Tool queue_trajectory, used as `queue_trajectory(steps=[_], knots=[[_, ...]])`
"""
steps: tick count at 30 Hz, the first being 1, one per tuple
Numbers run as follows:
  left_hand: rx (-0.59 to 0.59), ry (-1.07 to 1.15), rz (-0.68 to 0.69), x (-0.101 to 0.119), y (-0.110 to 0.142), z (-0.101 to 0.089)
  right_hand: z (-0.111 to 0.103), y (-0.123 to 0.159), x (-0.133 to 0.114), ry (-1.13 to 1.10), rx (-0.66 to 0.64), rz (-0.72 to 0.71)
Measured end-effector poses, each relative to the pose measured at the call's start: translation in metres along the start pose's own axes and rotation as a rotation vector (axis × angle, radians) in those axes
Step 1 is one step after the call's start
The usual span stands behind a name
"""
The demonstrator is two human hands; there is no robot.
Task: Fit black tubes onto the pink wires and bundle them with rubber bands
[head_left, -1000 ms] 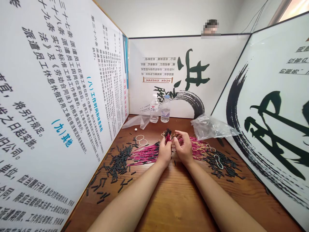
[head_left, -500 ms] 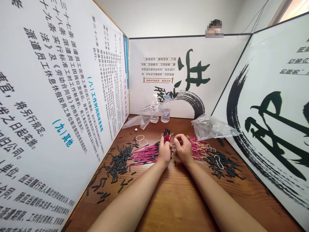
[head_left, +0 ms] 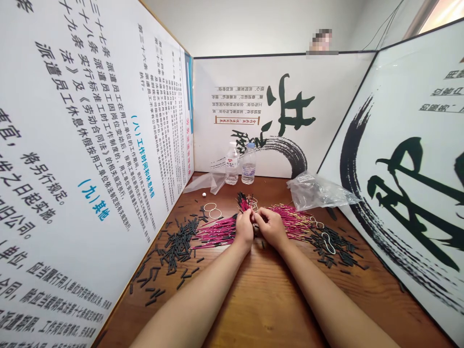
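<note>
My left hand point(head_left: 245, 231) is closed around a bundle of thin pink sticks with black ends point(head_left: 243, 200), which point up and away from me. Against it, the closed fingers of my right hand point(head_left: 271, 226) meet the left fingertips; what they pinch is hidden. Left of the hands lies a pile of pink sticks with black sleeves point(head_left: 216, 232). More pink sticks with pale tips point(head_left: 292, 217) spread out at the right. Short black tubes point(head_left: 181, 241) are heaped on the left, and another heap of black tubes point(head_left: 339, 249) lies on the right.
Pale rubber bands point(head_left: 213, 210) lie behind the left pile. Two plastic bottles point(head_left: 248, 166) stand at the back beside a clear plastic sheet point(head_left: 206, 182). A crumpled clear bag point(head_left: 319, 191) lies back right. Printed panels point(head_left: 253, 72) enclose the wooden table point(head_left: 264, 299); a person's head shows beyond.
My right hand has moved left, and its fingers now meet my left hand. The bundle in my left hand has shifted slightly left and tilts that way.
</note>
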State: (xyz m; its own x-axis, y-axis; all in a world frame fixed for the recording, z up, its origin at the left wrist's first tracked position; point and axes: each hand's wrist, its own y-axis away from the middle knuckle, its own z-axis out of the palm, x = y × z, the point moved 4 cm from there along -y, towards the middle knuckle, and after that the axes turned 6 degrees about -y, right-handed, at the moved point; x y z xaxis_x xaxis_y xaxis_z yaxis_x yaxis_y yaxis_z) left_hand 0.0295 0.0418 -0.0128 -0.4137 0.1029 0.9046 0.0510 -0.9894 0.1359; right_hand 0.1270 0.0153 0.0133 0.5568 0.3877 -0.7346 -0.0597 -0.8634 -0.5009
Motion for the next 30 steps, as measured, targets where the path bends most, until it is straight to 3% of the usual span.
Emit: queue_trajectory(steps=[5, 11, 21, 30], knots=[[-0.074, 0.021, 0.054, 0.006, 0.003, 0.003, 0.002, -0.001, 0.002, 0.068, -0.060, -0.002], [-0.151, 0.071, 0.063, 0.007, 0.004, 0.006, 0.013, 0.001, -0.003, 0.046, -0.234, -0.048], [-0.146, 0.062, 0.053, 0.005, 0.003, 0.003, 0.020, 0.002, 0.007, 0.105, -0.195, -0.105], [-0.137, -0.049, 0.115, 0.007, 0.001, 0.004, 0.021, 0.001, 0.006, 0.181, -0.296, -0.022]])
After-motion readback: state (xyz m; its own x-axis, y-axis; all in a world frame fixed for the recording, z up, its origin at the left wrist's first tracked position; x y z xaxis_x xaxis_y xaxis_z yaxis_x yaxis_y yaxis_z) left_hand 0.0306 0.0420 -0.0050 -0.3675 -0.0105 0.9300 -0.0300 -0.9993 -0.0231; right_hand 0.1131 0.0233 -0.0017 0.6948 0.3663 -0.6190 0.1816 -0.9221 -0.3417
